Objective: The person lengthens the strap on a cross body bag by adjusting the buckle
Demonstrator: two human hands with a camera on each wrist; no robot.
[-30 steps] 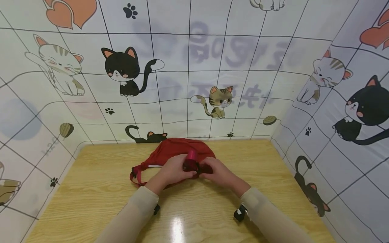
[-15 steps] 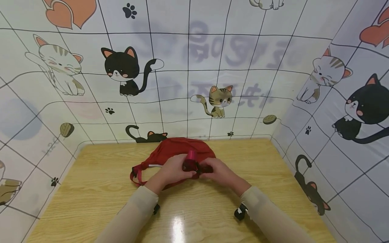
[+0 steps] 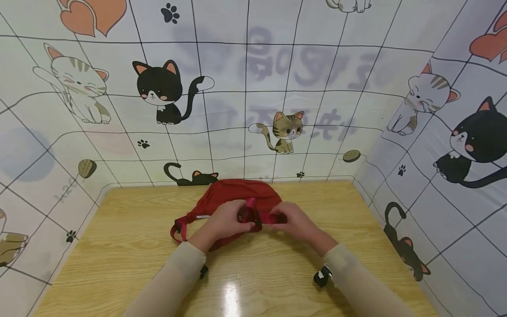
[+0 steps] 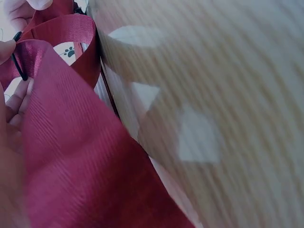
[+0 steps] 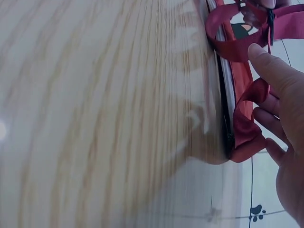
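The left hand's grip (image 3: pixel 229 220) pinches the black slider (image 5: pixel 270 21), the right hand's grip (image 3: pixel 296 223) the red strap (image 4: pixel 71 142), beside the red bag (image 3: pixel 237 192) at the table's (image 3: pixel 119 246) far middle; an uneven tug could fold and jam the strap.

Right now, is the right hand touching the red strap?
Touching. The head view shows it: the red strap runs into the right hand, pinched between thumb and fingers.
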